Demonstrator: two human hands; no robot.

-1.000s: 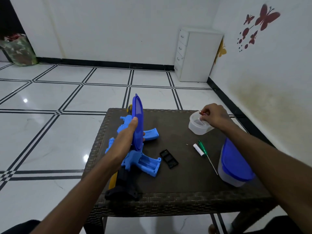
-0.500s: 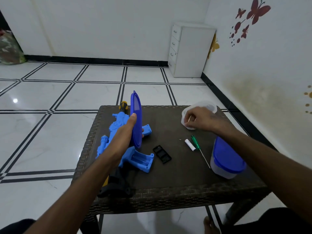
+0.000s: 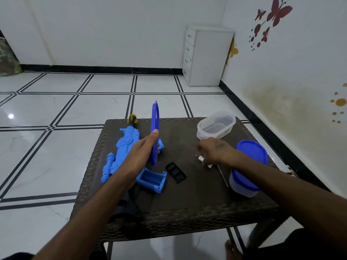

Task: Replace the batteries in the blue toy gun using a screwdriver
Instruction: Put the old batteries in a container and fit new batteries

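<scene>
We are looking at a room in a home: glossy white floor tiles point(image 3: 62, 109) with black inlaid lines are spreading out to a black skirting, butterfly stickers point(image 3: 270, 17) are decorating the right wall, a small white chest of drawers point(image 3: 206, 55) is standing in the corner, and a low dark wicker tabletop point(image 3: 197, 199) is sitting in front of us.

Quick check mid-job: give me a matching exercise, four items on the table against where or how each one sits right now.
Items:
1. blue lid
2. clear tub
3. black battery cover
4. blue-lidded container

States:
A. lying flat beside the toy gun's open battery bay
B. held on edge by the left hand
C. closed, by the right forearm
D. open, at the table's far right

Pairs: 1-B, 2-D, 3-A, 4-C
</scene>
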